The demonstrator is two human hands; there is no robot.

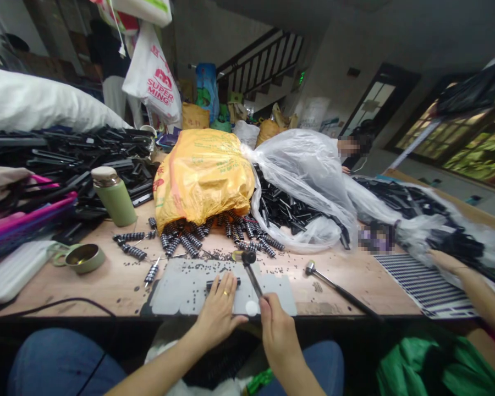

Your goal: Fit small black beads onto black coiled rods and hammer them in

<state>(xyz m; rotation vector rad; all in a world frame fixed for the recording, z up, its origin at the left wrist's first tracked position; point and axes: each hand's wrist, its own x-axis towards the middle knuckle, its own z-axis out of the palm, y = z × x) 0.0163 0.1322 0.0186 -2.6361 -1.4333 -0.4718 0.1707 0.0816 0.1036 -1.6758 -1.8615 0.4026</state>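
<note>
My left hand [219, 302], with a ring on one finger, lies over a short black rod [210, 285]. Its fingers hold the rod against a grey mat [171, 291], while the thumb points out to the side. In my right hand [278, 324] is the handle of a hammer [253, 278]. The hammer's dark head is tilted above the mat's far edge, to the right of the rod. Small dark bits are scattered over the back of the mat. A white round spot [252, 308] shows between my hands.
A yellow sack [206, 170] stands behind bundled striped black pieces [190, 242]. Beside it is a clear bag [309, 159] of black parts. A second hammer [334, 286] lies right. Left are a green bottle [116, 198] and a cup [82, 259]. A co-worker's arm [474, 286] reaches in at right.
</note>
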